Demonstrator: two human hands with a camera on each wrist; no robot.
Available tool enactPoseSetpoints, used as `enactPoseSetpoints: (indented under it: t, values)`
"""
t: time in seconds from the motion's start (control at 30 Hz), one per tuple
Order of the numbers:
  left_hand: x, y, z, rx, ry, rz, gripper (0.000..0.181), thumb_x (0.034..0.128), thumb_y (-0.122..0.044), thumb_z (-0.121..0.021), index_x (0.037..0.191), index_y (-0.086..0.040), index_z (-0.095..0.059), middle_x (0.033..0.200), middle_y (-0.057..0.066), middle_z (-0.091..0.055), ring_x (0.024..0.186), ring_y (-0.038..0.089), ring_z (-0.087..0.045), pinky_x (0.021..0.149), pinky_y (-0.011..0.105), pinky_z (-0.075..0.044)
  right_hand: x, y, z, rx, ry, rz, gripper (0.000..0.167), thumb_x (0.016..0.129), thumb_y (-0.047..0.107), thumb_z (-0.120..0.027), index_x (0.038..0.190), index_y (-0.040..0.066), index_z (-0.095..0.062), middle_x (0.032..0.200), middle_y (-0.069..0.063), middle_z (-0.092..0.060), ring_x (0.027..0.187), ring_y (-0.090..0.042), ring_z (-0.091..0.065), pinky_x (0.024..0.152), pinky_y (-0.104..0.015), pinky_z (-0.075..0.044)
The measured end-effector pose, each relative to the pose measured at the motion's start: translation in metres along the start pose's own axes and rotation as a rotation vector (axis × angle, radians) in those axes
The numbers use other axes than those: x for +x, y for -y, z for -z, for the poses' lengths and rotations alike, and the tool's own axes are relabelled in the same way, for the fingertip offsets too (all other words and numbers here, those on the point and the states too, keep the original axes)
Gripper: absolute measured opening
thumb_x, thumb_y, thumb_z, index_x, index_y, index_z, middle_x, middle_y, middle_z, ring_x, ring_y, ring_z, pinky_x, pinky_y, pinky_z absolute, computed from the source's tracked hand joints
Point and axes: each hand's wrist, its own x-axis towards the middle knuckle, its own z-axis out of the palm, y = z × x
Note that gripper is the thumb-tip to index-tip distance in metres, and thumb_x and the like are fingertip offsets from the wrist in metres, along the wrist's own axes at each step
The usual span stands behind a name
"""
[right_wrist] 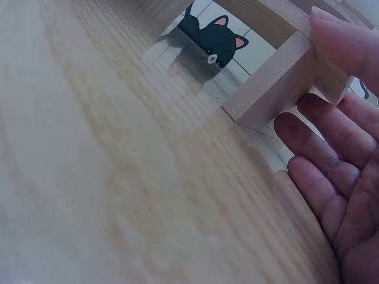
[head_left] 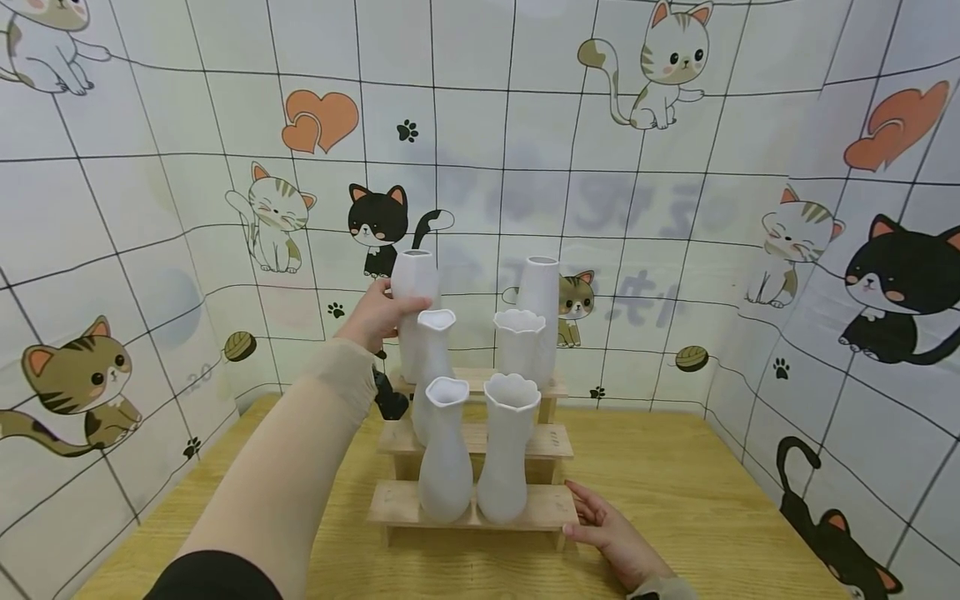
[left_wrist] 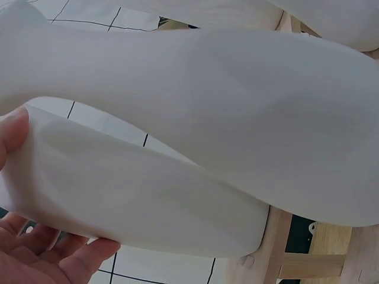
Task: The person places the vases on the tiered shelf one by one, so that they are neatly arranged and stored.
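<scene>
A three-step wooden stand point(head_left: 555, 500) bears several white vases, two to a step. At the back left of the top step, my left hand point(head_left: 378, 315) holds a tall white vase point(head_left: 415, 279), the thumb on one side and the fingers round the other. In the left wrist view, that vase point(left_wrist: 136, 183) leans close behind a bulbous vase point(left_wrist: 249, 118), its base at the wooden step. My right hand point(head_left: 611, 533) grips the right end of the lowest step, thumb at the front edge. The right wrist view shows its fingers point(right_wrist: 314, 142) by the stand's leg point(right_wrist: 272, 83).
On the front step stand a narrow-necked vase point(head_left: 446, 467) and a scalloped-rim vase point(head_left: 506, 458). Behind them are another scalloped vase point(head_left: 519, 333) and a straight tall vase point(head_left: 540, 287). The stand sits on a wood-grain table point(head_left: 660, 475), enclosed by a cat-print sheet point(head_left: 480, 167).
</scene>
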Motion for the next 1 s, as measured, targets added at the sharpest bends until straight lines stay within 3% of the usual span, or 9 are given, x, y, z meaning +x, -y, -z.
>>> enactPoseSetpoints:
  t: [0.33, 1.0]
  values:
    - [-0.0011, 0.0038, 0.0016, 0.008, 0.014, -0.016, 0.078, 0.0841, -0.029, -0.075, 0.144, -0.012, -0.028, 0.14, 0.014, -0.042, 0.121, 0.032, -0.047, 0.098, 0.05, -0.041, 0.0004, -0.0011, 0.0007, 0.003, -0.001, 0.004, 0.08, 0.092, 0.017, -0.066, 0.153, 0.001, -0.015, 0.146, -0.027, -0.037, 0.126, -0.029, -0.046, 0.105, -0.049, -0.033]
    - [-0.0002, 0.0085, -0.0009, -0.019, -0.006, -0.018, 0.076, 0.0847, -0.03, -0.075, 0.143, -0.013, -0.029, 0.139, 0.013, -0.044, 0.12, 0.032, -0.047, 0.096, 0.051, -0.042, -0.0016, 0.0024, -0.0006, 0.012, 0.016, 0.017, 0.082, 0.092, 0.017, -0.067, 0.152, -0.001, -0.015, 0.146, -0.028, -0.036, 0.124, -0.027, -0.047, 0.101, -0.038, -0.038]
